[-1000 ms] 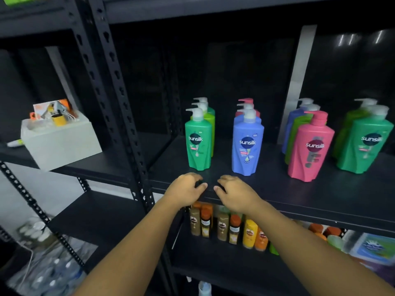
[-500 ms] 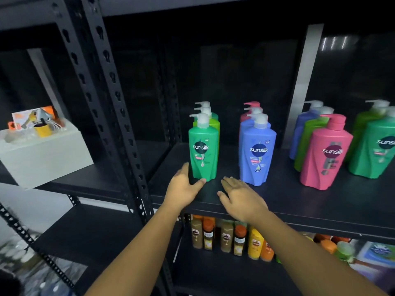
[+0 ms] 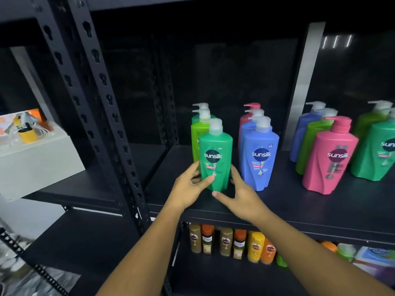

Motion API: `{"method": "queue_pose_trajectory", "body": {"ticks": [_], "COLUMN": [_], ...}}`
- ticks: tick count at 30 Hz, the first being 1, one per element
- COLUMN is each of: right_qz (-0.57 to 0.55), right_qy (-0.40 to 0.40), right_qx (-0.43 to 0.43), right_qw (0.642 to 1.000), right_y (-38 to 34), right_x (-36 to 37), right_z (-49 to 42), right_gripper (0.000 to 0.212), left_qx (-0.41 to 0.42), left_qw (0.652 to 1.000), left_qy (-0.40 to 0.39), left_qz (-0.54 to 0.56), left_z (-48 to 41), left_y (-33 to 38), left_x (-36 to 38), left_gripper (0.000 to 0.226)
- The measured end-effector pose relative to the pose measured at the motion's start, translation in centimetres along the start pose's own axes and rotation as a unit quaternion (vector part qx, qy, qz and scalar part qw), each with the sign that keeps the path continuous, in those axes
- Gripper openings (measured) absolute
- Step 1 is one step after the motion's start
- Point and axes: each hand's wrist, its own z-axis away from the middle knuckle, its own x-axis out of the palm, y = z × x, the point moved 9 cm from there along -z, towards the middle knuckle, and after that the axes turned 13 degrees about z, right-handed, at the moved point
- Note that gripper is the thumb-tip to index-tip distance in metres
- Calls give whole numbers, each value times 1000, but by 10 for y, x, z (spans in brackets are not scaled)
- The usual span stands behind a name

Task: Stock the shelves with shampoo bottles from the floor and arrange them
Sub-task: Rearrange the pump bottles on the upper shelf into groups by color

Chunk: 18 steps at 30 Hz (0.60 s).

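I see the green bottle upright at the front of the black shelf, centre of frame, heading a row of green bottles just left of the blue bottle. Left hand cups its lower left side, thumb across the front. Right hand is spread open, fingers against the bottle's lower right side, not closed around it.

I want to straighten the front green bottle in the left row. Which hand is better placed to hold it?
Left. The left hand already wraps the front green bottle low on its side, thumb across the front. The right hand is open beside its base.
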Motion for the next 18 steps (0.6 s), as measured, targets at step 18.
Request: {"method": "queue_pose_trajectory", "body": {"ticks": [18], "right_qz": [-70], "right_qy": [80], "right_qx": [40], "right_qw": [994], "right_y": [3], "right_x": [0], "right_z": [-14], "right_gripper": [83], "left_qx": [-40], "left_qw": [990], "left_qy": [138], "left_qz": [4], "left_z": [-18], "left_y": [-14], "left_x": [-36], "left_gripper": [38]}}
